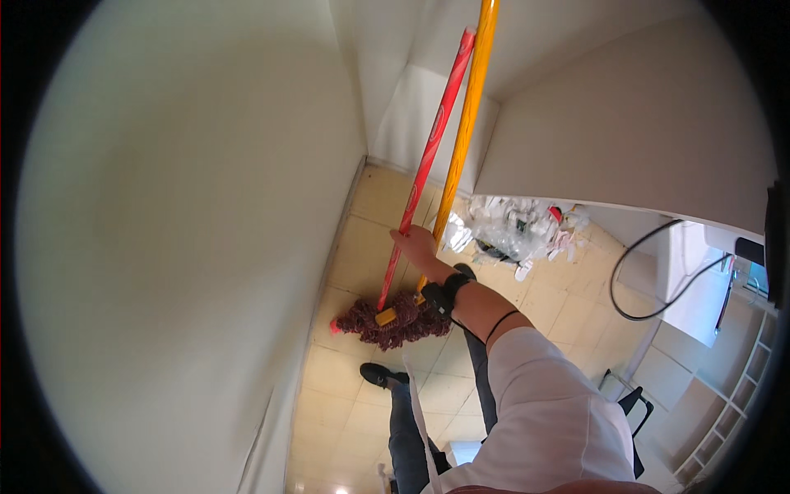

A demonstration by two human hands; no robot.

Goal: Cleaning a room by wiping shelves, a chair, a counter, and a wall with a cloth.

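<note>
My right hand (417,245) reaches in from the lower right, its fingers closed round a long red pole (428,148). Alongside stands a yellow mop handle (467,115), which passes behind my right hand and wrist; whether my fingers also touch it is hidden. At the foot of the poles, a mop head (415,328) of dark maroon strings rests on the tiled floor. The red pole's lower end disappears behind these strings. A small red piece (335,327) pokes out at their left edge. My left hand is out of view.
A pale wall (197,230) rises close on the left. Clear plastic and scraps of litter (514,230) lie heaped below a white panel (634,123). A black cable (613,288) loops at right. My black shoe (378,375) stands near the mop head.
</note>
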